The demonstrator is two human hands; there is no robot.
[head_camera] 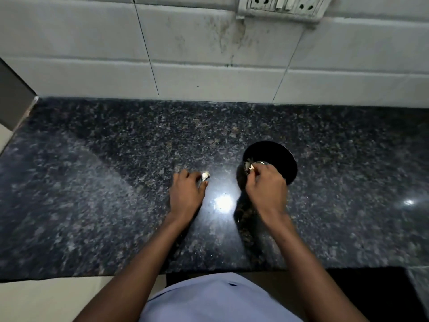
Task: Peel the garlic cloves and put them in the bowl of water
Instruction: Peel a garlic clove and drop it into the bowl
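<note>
A black bowl (275, 151) stands on the dark granite counter, right of centre. My right hand (267, 187) hovers over the bowl's near rim and pinches a small pale garlic clove (251, 167) at its fingertips. Something pale shows inside the bowl beside the fingers; I cannot tell what. My left hand (186, 192) rests on the counter to the left, fingers curled round another white garlic clove (205, 175) that sticks out past the thumb.
The speckled granite counter (116, 182) runs to a white tiled wall (185, 54) at the back. A socket plate (283, 5) sits high on the wall. A grey panel (14, 98) stands at the far left. The counter's front edge lies close to my body.
</note>
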